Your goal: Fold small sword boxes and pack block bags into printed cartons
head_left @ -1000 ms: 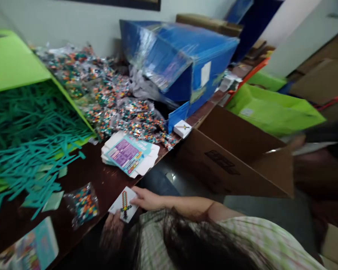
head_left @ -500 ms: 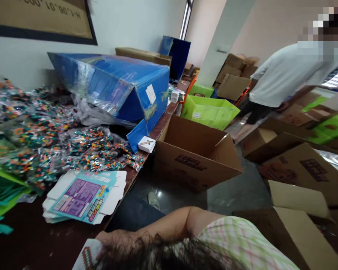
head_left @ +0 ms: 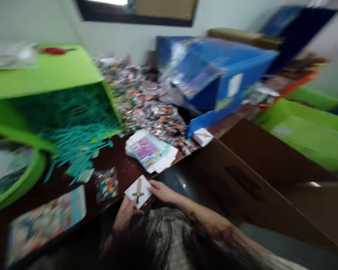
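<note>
Both hands, left [head_left: 125,213] and right [head_left: 161,189], pinching small white box [head_left: 138,191] at dark table [head_left: 124,170] front edge, bead bag [head_left: 107,183] and flat cartons [head_left: 150,150] just beyond.

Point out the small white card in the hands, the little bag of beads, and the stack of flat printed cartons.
white card [head_left: 138,191], head view, its printed middle.
bag of beads [head_left: 107,183], head view, its centre.
stack of flat cartons [head_left: 150,150], head view, top sheet's purple panel.

Small card [head_left: 138,192], between left hand [head_left: 125,212] and right hand [head_left: 162,190]: white paper, printed, matt. Table [head_left: 121,168] beneath the hands: dark wood, polished, faintly glossy. Bead packet [head_left: 107,183] just left of the card: clear glossy plastic film. Flat cartons [head_left: 150,152] beyond the hands: printed cardboard. Open box [head_left: 250,176] right of the hands: brown matt corrugated cardboard.
</note>
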Demonstrator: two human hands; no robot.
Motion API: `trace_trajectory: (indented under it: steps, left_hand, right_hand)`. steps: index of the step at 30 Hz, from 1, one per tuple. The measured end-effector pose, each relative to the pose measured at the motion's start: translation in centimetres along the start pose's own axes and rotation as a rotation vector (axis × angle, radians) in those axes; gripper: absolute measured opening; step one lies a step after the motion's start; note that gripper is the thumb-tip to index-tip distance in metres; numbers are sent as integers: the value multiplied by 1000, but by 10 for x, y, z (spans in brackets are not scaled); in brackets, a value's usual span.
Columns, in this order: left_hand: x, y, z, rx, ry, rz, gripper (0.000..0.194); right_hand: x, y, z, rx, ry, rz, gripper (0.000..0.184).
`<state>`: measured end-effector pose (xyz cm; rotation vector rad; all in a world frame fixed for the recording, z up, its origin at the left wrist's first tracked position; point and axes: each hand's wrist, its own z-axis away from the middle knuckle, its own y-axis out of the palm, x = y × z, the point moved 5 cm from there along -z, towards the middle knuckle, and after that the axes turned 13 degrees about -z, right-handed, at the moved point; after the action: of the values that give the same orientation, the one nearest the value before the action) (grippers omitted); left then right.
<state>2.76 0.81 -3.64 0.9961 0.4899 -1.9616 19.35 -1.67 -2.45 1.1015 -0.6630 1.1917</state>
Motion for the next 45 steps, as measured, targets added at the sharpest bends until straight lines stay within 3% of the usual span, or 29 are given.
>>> trace_trajectory:
  steps: [2, 6, 11, 19, 22, 27, 31, 34, 37, 39, 41, 45]
  left_hand:
    - [14, -10, 21, -106, 12, 133, 73]
    - [29, -10, 26, -48, -34, 319, 55]
    - [43, -12, 20, -143, -17, 451, 25]
    - [31, -7, -13, -139, -13, 368, 29]
    - [28, -14, -9, -104, -35, 291, 36]
    - [35, -32, 18, -93, -33, 190, 37]
    - [32, -52, 44, -282, 98, 70, 37]
    - [13, -72, 67, -599, 288, -225, 29]
    - [-11, -91, 88, -940, 428, -648, 26]
    - [-19, -102, 90, -1039, 402, -892, 30]
    - [-18, -113, 85, -1039, 300, -1091, 42]
    - [-2, -143, 80, -1047, 41, -1278, 68]
  right_hand:
    - [-18, 4, -4, 127, 122, -34, 36]
    - [-44, 15, -9, 250, 290, -66, 59]
    - [-51, 19, -16, 135, 290, -114, 57]
    - [-50, 1, -32, -97, 250, -256, 54]
    - [-56, -1, -33, -157, 256, -311, 49]
    - [-63, -3, -34, -215, 268, -380, 41]
    - [-62, 3, -28, -145, 311, -378, 36]
    - [-64, 21, -10, -14, 407, -338, 35]
    - [-64, 44, 11, 198, 475, -221, 44]
    - [-55, 53, 18, 316, 389, -75, 48]
    - [-36, 53, 14, 335, 140, 173, 45]
    - [-6, 37, -8, 123, -485, 951, 44]
